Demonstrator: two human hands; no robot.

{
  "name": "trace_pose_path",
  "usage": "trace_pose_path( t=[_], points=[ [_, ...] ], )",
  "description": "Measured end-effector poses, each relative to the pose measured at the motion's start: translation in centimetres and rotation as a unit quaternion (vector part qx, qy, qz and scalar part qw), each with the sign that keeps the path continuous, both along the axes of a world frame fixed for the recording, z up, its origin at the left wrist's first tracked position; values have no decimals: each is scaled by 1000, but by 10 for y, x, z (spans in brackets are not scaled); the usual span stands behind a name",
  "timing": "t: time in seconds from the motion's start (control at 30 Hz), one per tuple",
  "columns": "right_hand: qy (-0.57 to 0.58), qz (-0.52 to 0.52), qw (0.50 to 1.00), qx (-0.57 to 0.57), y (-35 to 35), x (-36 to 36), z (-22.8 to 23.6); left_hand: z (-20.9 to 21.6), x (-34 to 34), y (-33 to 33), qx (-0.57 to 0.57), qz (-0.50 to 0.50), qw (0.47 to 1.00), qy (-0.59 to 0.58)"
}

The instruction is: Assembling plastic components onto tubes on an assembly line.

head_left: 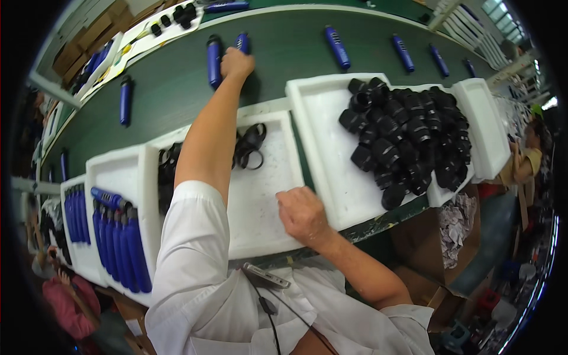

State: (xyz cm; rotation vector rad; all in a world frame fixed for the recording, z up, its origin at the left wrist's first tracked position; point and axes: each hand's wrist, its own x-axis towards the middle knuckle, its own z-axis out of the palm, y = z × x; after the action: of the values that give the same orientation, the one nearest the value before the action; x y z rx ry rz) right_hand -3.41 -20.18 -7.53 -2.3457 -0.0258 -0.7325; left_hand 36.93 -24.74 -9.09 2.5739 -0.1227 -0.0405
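My left arm reaches far over the green conveyor belt. My left hand is closed round the near end of a slim blue bottle, whose far end sticks out past the fingers. Just left of it stands another blue bottle with a black top. My right hand is curled closed above the right part of a white foam tray; whatever its fingers may hold is hidden. Black ring-shaped straps lie in that tray, partly covered by my left forearm.
A second foam tray at right bears a heap of black caps. More blue bottles are spaced along the belt. At left, a foam tray holds several blue bottles in a row. Other people sit at both sides.
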Motion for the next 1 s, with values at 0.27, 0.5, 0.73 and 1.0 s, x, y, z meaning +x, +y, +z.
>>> trace_pose_path(
  t=[0.27, 0.5, 0.73, 1.0],
  points=[
    [80, -26, 996, -31, 11, 16, 10, 154, -73, 129, -679, -230, 666, 206],
    [247, -34, 957, -148, 27, 78, 18, 206, -216, 213, -547, -237, 794, 116],
    [224, -24, 962, 156, 5, 43, 39, 128, -319, 274, -334, -239, 908, 82],
    [71, 133, 887, 436, 4, 6, 95, 90, -346, 268, -265, -279, 922, -42]
  ],
)
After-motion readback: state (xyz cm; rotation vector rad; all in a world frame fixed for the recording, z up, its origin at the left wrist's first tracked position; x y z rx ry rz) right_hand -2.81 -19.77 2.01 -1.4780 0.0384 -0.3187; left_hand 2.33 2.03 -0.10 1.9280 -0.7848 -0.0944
